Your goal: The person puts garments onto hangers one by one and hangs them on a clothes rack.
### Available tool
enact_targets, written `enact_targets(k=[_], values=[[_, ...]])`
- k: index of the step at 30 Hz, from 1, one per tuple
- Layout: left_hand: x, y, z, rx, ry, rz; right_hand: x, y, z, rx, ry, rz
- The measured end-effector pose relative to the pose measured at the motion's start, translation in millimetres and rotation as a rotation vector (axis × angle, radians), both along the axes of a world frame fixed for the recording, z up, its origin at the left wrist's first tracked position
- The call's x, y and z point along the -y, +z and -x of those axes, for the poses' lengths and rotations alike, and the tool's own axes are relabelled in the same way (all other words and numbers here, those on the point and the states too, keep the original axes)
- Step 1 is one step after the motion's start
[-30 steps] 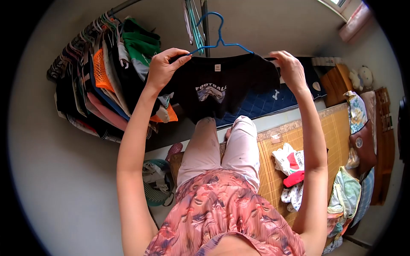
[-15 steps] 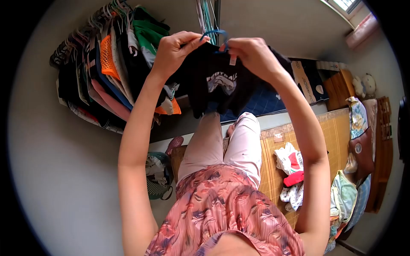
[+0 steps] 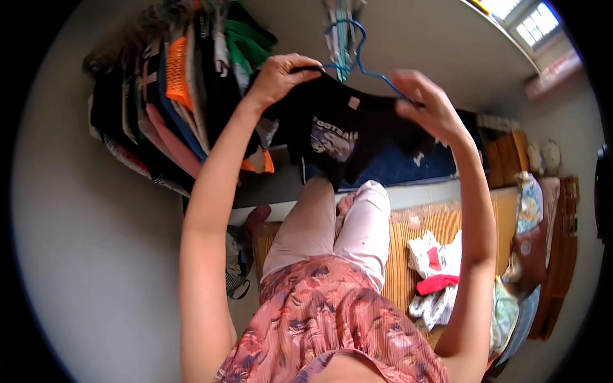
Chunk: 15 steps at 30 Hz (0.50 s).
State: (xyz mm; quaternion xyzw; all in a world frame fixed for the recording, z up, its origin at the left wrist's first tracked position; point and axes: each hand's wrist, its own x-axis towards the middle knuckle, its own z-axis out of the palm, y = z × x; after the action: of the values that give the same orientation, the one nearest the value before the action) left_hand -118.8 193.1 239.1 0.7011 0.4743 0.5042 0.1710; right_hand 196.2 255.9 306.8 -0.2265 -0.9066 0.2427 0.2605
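A black T-shirt (image 3: 377, 127) with a "FOOTBALL" print hangs on a blue hanger (image 3: 362, 54), held up in front of my knees. Its neckline lies under the hanger, and the hook points upward. At the left shoulder my left hand (image 3: 284, 76) pinches the shirt and the end of the hanger between thumb and fingers. My right hand (image 3: 424, 105) is at the right shoulder, slightly blurred, its thumb and fingers apart around the hanger's right end and the black cloth. Whether it grips either is unclear.
Many clothes (image 3: 153, 115) hang on a rail at the left. Several spare hangers (image 3: 345, 32) hang behind the shirt. Small garments (image 3: 437, 274) lie on the woven mat (image 3: 399, 249) to the right. A basket (image 3: 236, 268) stands at lower left, and a wooden headboard (image 3: 562, 274) at right.
My right hand went from the shirt's right shoulder in to the hanger near the neckline, then back out to the right shoulder. The view has shifted, and the shirt now tilts down to the right.
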Motion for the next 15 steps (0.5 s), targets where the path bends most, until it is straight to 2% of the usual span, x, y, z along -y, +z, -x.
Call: enact_targets(k=[3, 4, 5, 6, 8, 11, 14, 15], values=[[-2.3, -4.8, 8.1, 0.132, -0.062, 0.047, 26.5, 8.7, -21.2, 0.308, -0.072, 0.083], [-6.2, -8.5, 9.7, 0.164, -0.085, 0.056, 21.7, -5.2, -28.9, 0.268, -0.018, 0.126], [-9.7, -11.6, 10.2, 0.215, -0.113, 0.072, 25.2, -13.8, -32.2, 0.185, -0.009, 0.319], [-10.7, -9.1, 8.9, 0.237, -0.095, 0.135, 28.9, -22.0, -31.7, 0.131, 0.033, 0.399], [-18.7, -4.3, 11.4, 0.131, -0.038, 0.213, 41.9, -38.6, -24.3, -0.058, 0.012, 0.641], [-34.9, 5.3, 20.5, -0.368, 0.218, 0.147, 66.8, -39.5, 4.7, -0.192, -0.038, 0.575], [-48.8, -23.2, 51.4, -1.275, 0.760, 0.006, 77.3, -55.2, 31.4, -0.316, -0.120, 0.558], [-53.6, -43.1, 69.3, -1.408, 0.717, 0.257, 79.2, -55.7, 42.0, -0.350, -0.140, 0.545]])
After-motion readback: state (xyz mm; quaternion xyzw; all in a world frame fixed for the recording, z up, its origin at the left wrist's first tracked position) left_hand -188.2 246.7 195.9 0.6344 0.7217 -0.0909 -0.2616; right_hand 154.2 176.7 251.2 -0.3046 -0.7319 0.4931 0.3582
